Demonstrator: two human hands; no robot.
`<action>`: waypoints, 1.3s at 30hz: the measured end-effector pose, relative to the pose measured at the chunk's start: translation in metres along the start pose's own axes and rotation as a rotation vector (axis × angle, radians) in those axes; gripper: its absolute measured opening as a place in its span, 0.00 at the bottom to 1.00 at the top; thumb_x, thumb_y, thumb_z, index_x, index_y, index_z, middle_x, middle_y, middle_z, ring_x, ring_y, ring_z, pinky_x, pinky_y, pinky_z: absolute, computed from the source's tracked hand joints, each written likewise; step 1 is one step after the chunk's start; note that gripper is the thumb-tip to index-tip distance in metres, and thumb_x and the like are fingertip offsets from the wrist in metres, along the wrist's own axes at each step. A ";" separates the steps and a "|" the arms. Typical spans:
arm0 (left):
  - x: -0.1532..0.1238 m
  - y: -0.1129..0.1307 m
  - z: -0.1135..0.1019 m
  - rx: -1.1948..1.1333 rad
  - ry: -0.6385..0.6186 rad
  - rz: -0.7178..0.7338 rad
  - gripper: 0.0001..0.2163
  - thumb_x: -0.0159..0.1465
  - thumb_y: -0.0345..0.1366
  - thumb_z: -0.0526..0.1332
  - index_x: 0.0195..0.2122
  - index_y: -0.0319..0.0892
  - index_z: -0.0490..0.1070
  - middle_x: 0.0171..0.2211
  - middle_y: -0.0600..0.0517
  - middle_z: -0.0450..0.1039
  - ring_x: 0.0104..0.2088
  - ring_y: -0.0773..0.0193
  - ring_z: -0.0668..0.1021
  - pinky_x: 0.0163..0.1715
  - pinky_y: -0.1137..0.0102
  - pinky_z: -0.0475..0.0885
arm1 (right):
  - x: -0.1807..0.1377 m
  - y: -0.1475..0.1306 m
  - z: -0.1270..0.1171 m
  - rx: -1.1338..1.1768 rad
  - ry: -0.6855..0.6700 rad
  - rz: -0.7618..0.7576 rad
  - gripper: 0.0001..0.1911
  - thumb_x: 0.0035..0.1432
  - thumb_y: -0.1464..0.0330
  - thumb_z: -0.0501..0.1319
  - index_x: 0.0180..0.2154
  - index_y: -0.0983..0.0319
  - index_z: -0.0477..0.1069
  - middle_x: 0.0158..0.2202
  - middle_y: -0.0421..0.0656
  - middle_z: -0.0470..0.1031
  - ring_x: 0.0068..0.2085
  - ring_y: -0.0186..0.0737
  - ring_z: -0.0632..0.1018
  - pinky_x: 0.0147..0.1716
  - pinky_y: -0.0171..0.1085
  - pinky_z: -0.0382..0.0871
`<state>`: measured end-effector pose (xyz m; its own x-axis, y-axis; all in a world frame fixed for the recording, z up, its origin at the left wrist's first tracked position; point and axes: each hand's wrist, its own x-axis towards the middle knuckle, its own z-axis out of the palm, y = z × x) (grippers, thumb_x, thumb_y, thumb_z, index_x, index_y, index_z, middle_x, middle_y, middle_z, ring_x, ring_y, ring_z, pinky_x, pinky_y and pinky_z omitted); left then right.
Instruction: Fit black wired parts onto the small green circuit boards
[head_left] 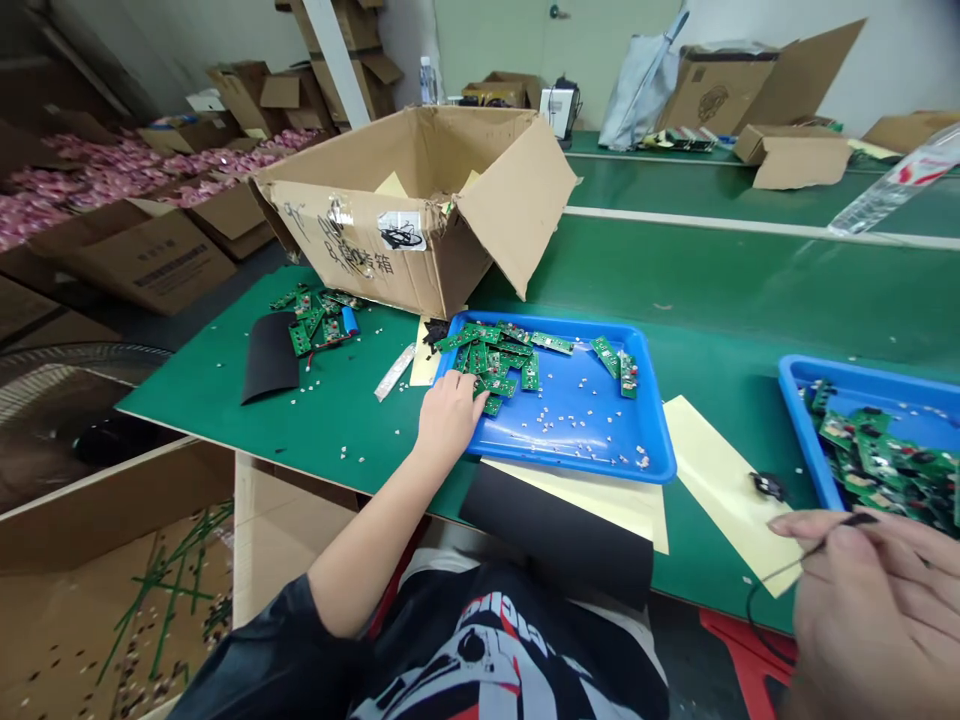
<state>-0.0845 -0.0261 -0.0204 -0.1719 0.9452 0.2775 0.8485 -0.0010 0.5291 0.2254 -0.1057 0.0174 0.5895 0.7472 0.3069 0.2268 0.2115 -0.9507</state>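
My left hand (444, 415) reaches over the near left rim of a blue tray (654, 400). Its fingers are bent and closed at the edge of a heap of small green circuit boards (499, 352), apparently pinching one; the fingertips are partly hidden. Two more circuit boards (616, 364) lie apart at the tray's right side, and tiny white bits dot its floor. At the lower right, close to the camera, my right hand (862, 600) pinches a thin black cord (754, 610) between thumb and finger. The cord loops down below the hand.
Another blue tray (806, 430) full of boards stands at right. A large open cardboard box (360, 240) sits behind. Black sheets (562, 535) and yellow paper (705, 470) lie about the tray. More boards (322, 315) lie left. A carton (75, 640) holds green strips.
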 end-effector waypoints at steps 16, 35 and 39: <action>-0.024 0.023 -0.045 -1.223 0.031 -0.518 0.11 0.50 0.34 0.66 0.30 0.41 0.64 0.33 0.53 0.76 0.35 0.60 0.82 0.39 0.66 0.77 | -0.088 0.024 0.041 -0.408 -1.171 -0.701 0.17 0.61 0.81 0.44 0.36 0.63 0.68 0.33 0.48 0.78 0.51 0.46 0.76 0.52 0.49 0.72; -0.036 0.072 -0.012 -1.241 -0.142 -0.641 0.15 0.43 0.42 0.73 0.27 0.38 0.74 0.28 0.53 0.76 0.23 0.70 0.77 0.21 0.76 0.70 | -0.024 0.010 0.053 -0.230 -1.037 -0.342 0.09 0.63 0.71 0.51 0.41 0.61 0.69 0.36 0.45 0.78 0.34 0.38 0.80 0.35 0.37 0.77; -0.025 0.089 -0.003 -1.313 -0.159 -0.579 0.16 0.43 0.41 0.74 0.27 0.39 0.73 0.26 0.55 0.74 0.23 0.72 0.75 0.22 0.77 0.70 | -0.009 -0.005 0.057 -0.083 -0.817 -0.304 0.08 0.63 0.71 0.53 0.42 0.60 0.69 0.35 0.44 0.78 0.34 0.37 0.81 0.34 0.34 0.77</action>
<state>-0.0062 -0.0509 0.0220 -0.1953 0.9423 -0.2717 -0.3996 0.1765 0.8995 0.1748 -0.0778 0.0167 -0.2379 0.8904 0.3881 0.3582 0.4518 -0.8170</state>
